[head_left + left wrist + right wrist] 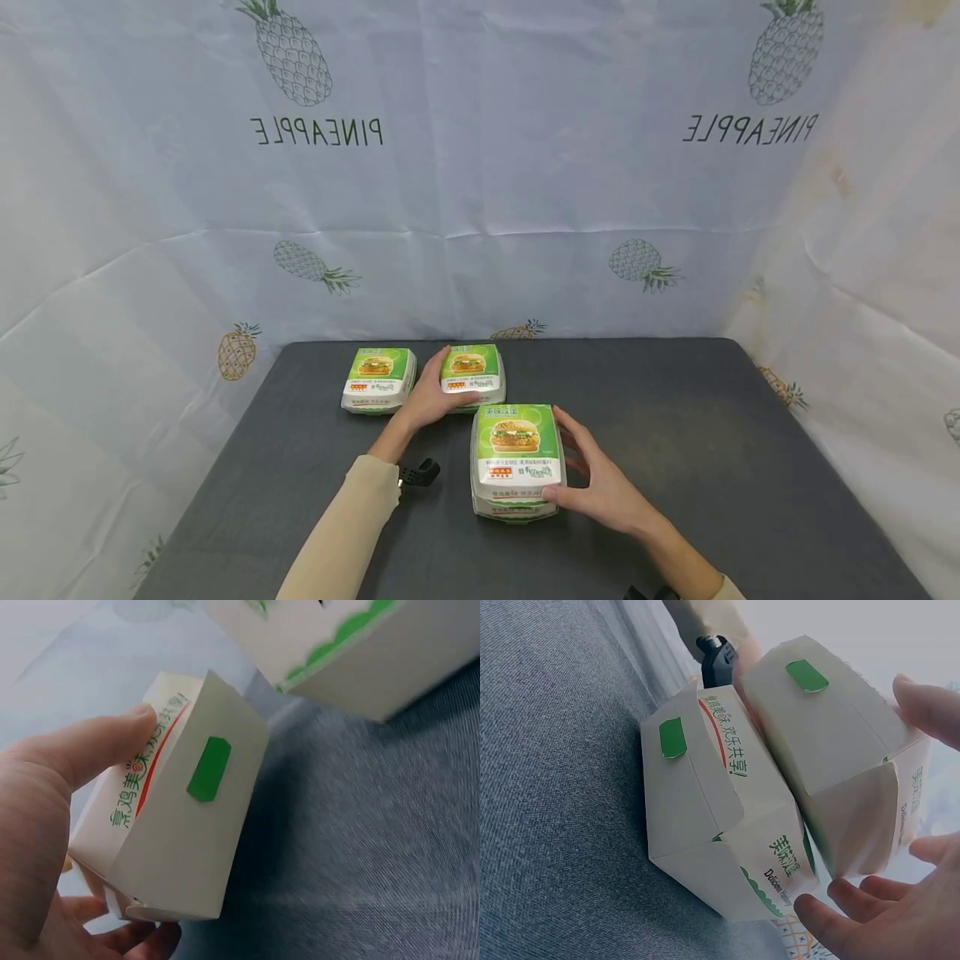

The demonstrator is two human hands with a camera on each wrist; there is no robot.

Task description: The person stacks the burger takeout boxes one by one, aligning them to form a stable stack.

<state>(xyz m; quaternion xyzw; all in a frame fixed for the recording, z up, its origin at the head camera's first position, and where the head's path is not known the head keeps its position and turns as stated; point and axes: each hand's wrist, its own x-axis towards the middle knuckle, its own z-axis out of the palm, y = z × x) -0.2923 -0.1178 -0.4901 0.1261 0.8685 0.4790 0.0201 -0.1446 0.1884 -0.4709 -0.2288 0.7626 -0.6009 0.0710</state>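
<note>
At the middle front, two paper burger boxes stand stacked. My right hand (pixel 600 483) holds the upper burger box (pixel 517 450) at its right side, thumb at the front, fingers towards the back corner. The lower burger box (pixel 694 795) shows beneath it in the right wrist view. Farther back, my left hand (pixel 427 400) grips another burger box (pixel 471 367) by its left side. Its thumb lies on the lid's front slope beside green lettering, and the other fingers curl low at the side. In the left wrist view, part of a burger box (pixel 337 660) from the stack shows.
A further burger box (pixel 378 379) sits at the back left, just left of my left hand. The dark grey table (pixel 675 433) ends at a white curtain (pixel 480 183) printed with pineapples. Dark wrist cameras (pixel 420 473) are strapped on.
</note>
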